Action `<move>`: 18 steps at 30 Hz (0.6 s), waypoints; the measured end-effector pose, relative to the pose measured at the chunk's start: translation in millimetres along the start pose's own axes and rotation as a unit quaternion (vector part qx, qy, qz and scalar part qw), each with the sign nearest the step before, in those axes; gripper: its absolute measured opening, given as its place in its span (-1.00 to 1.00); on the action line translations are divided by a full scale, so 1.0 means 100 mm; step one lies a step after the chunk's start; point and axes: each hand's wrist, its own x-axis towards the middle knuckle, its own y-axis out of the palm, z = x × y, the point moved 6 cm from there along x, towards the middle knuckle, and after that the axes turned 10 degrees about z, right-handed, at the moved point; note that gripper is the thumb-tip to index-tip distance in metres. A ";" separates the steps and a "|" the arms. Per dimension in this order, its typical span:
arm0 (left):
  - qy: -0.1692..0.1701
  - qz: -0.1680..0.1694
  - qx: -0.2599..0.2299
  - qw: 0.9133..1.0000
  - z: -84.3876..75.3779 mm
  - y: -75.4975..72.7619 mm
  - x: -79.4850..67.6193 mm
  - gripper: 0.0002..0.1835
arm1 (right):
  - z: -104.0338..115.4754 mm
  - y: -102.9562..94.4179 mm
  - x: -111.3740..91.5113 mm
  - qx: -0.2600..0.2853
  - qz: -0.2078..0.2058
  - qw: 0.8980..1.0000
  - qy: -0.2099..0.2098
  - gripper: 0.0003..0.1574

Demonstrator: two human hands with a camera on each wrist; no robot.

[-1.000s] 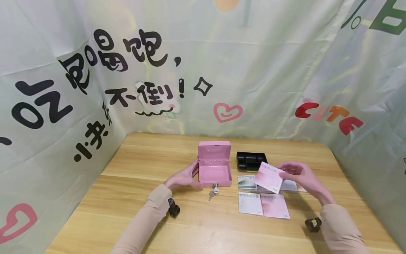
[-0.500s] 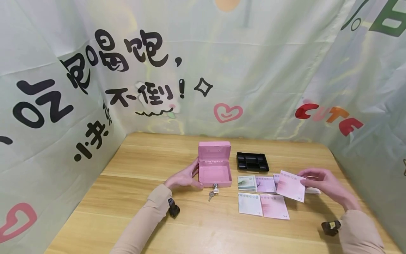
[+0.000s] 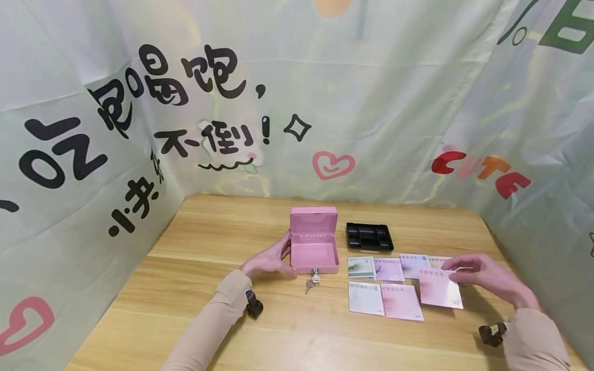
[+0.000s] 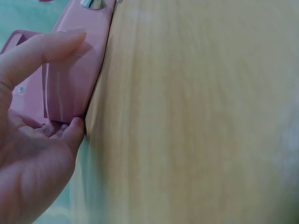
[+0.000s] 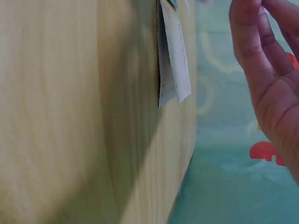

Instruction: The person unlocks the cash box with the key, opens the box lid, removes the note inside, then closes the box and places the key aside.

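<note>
A pink cash box (image 3: pixel 315 255) stands with its lid up, a lock and hanging key (image 3: pixel 309 283) at its front. My left hand (image 3: pixel 271 259) grips its left side; in the left wrist view the thumb lies along the front wall (image 4: pixel 65 88) and the fingers curl round the corner. My right hand (image 3: pixel 487 278) pinches a pink play banknote (image 3: pixel 441 289) by its upper right corner, tilted over the table. Left of it lie another pink note (image 3: pixel 401 303) and a pale blue note (image 3: pixel 365 299). The right wrist view shows the right hand (image 5: pixel 268 60) from the side.
A black compartment tray (image 3: pixel 369 237) sits right of the box. Below it runs a row of notes: green (image 3: pixel 360 268), purple (image 3: pixel 389 270), blue-violet (image 3: pixel 414 265), and a pale one (image 3: pixel 440 260) partly behind the right hand. A printed curtain (image 3: pixel 390 123) hangs around the wooden table (image 3: pixel 223 226).
My right hand has carried the pink note rightward and toward me, from over the back row to beside the front row. The left hand stays on the box.
</note>
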 end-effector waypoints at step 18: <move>0.000 0.000 0.011 1.000 -0.03 0.02 -0.02 0.44 | -0.14 0.13 0.00 0.013 0.077 0.997 -0.002 -0.76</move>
